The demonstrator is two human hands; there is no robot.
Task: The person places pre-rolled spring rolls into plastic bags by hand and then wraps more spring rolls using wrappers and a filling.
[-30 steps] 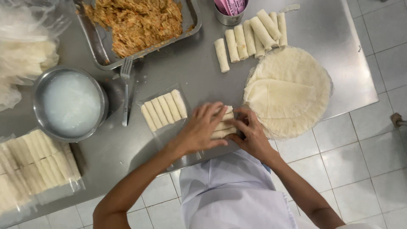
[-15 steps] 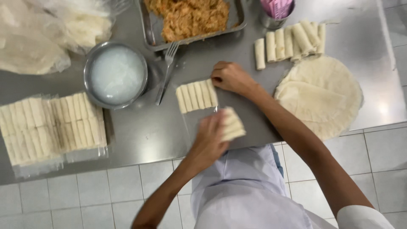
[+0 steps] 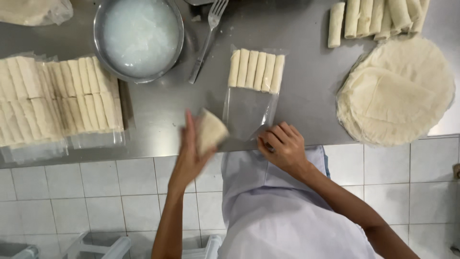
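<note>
My left hand (image 3: 190, 151) holds a small stack of pale spring rolls (image 3: 211, 130) just above the near edge of the steel table (image 3: 306, 96); the hand is blurred by motion. A clear plastic bag (image 3: 249, 112) lies in front of me with several rolls (image 3: 256, 71) lined up at its far end. My right hand (image 3: 282, 146) pinches the bag's open near end at the table edge.
A steel bowl of white liquid (image 3: 139, 36) and a fork (image 3: 207, 38) lie at the back. Bagged rolls (image 3: 57, 98) sit at left. A stack of round wrappers (image 3: 397, 91) lies at right, with loose rolls (image 3: 378, 18) behind it.
My right hand has come back from the rolls at the bag's far end to its near opening. My left hand has shifted left with its stack of rolls.
</note>
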